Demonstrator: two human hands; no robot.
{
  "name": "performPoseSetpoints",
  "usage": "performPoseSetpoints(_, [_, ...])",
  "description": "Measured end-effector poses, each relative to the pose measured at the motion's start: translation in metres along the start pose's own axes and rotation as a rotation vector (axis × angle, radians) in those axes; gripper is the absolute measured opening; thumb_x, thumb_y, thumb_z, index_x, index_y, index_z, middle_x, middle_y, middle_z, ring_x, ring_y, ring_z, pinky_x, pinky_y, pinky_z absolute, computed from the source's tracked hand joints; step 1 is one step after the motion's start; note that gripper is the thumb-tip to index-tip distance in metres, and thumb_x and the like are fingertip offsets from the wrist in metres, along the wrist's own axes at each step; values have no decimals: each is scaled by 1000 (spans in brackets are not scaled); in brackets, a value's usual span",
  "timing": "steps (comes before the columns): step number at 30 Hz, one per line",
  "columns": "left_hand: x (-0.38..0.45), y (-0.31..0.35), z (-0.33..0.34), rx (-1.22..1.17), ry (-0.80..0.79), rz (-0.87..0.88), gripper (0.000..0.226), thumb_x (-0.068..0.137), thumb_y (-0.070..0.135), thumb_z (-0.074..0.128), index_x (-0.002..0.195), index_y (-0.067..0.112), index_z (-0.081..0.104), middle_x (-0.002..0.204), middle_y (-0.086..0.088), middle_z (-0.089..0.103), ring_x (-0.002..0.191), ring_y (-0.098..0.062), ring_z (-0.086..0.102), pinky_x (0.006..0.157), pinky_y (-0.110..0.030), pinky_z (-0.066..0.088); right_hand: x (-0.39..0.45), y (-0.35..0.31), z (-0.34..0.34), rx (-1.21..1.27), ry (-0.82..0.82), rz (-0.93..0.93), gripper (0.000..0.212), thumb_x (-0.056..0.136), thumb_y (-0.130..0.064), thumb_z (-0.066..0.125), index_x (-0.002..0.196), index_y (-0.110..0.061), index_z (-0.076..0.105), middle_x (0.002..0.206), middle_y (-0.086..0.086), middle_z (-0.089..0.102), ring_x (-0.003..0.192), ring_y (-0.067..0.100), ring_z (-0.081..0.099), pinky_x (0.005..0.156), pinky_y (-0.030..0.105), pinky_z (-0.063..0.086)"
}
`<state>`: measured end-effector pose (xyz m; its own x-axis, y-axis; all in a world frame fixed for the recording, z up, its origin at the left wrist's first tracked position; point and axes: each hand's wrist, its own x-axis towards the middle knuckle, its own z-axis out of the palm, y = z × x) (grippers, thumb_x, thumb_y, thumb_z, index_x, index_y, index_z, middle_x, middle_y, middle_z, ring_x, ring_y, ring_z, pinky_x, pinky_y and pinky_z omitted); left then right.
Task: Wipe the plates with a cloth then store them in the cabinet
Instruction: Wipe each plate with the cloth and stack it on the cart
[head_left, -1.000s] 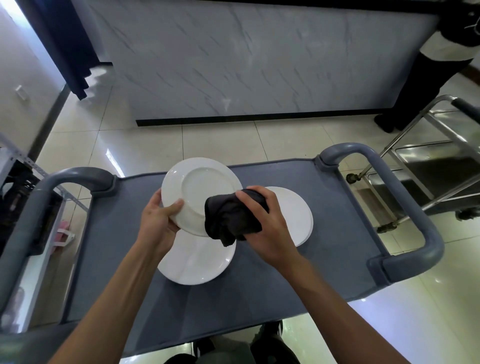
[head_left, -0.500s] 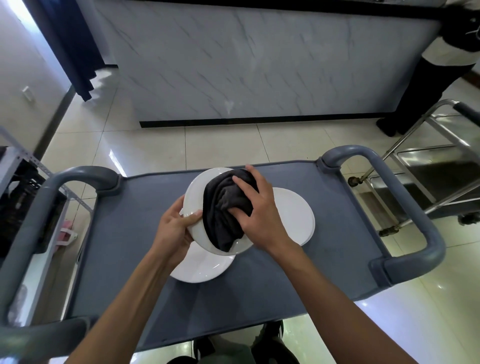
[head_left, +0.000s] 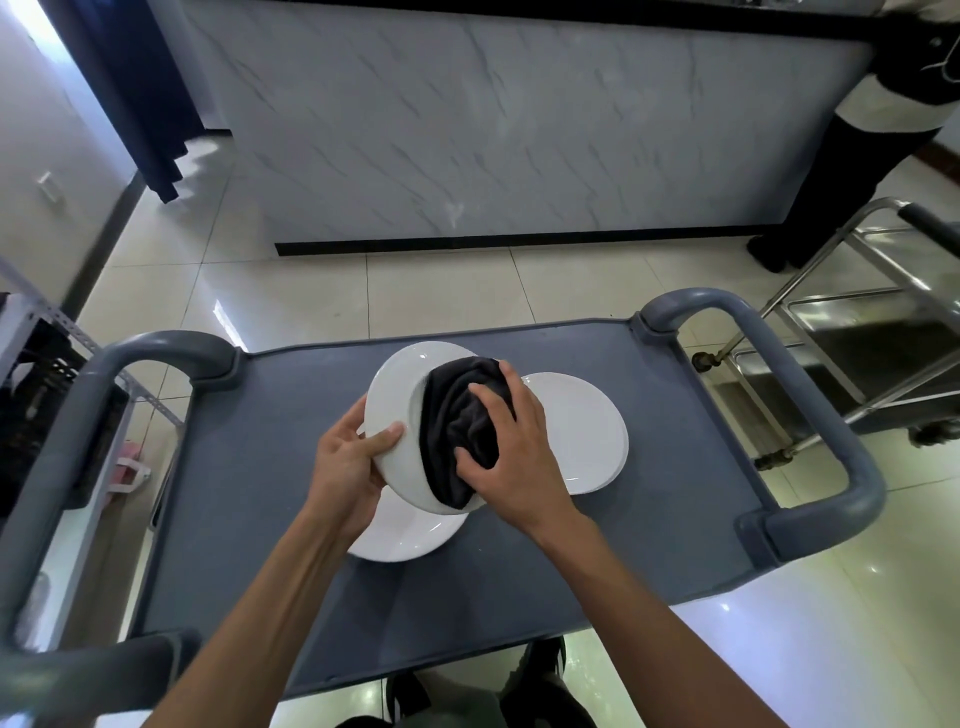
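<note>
— Holding the white plate (head_left: 392, 410) tilted above the grey cart (head_left: 270, 499), the left hand (head_left: 348, 467) has its thumb over the rim and its fingers curled behind. That grip is firmly on the plate.

— And the right hand (head_left: 511, 467)?

— Spread over a bunched black cloth (head_left: 457, 431), pressing it against the plate's face, fingertips dug into the folds. The grip is clenched on the cloth.

— Where are the other plates?

— Two more white ones lie flat on the cart's surface: one plate on the right (head_left: 587, 436), partly behind the right hand, and one nearer plate (head_left: 410, 535) under the lifted one, just below the left wrist.

— Anything around the cart?

— Grey loop handles at both ends, a steel trolley (head_left: 852, 332) off to the right, a marble-look counter front (head_left: 493, 119) ahead, and someone's dark trouser legs (head_left: 826, 192) by it.
</note>
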<state>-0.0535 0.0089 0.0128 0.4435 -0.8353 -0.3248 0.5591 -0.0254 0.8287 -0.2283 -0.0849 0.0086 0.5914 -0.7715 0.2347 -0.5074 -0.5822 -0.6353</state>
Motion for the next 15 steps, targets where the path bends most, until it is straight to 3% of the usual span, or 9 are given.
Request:
performPoseSetpoints(2, [0, 1, 1, 11, -14, 2, 48, 88, -4, 64, 133, 14, 64, 117, -20, 71, 97, -32, 69, 77, -41, 62, 0, 2, 0, 73, 26, 91, 70, 82, -29, 71, 147, -27, 42, 166, -9, 8, 149, 15, 16, 115, 20, 18])
performPoseSetpoints(5, [-2, 3, 2, 44, -40, 0, 50, 88, -4, 64, 134, 15, 64, 115, -18, 71, 94, -30, 69, 74, -40, 61, 8, 4, -3, 120, 40, 140, 71, 81, -24, 72, 147, -28, 43, 165, -10, 11, 148, 14, 20, 115, 22, 21])
performPoseSetpoints(12, [-1, 11, -3, 144, -111, -3, 52, 81, -2, 70, 128, 21, 69, 115, -18, 73, 95, -33, 70, 77, -46, 59, 31, -4, -14, 131, 70, 54, 64, 80, -16, 75, 140, -24, 55, 157, -7, 35, 138, 18, 38, 116, 26, 30])
performPoseSetpoints(15, [-3, 11, -3, 158, -125, -2, 52, 77, -1, 72, 124, 22, 71, 113, -18, 74, 95, -33, 72, 76, -46, 60, 38, -12, -15, 115, 17, -29, 64, 80, -15, 75, 141, -24, 56, 157, -6, 37, 138, 20, 38, 115, 25, 29])
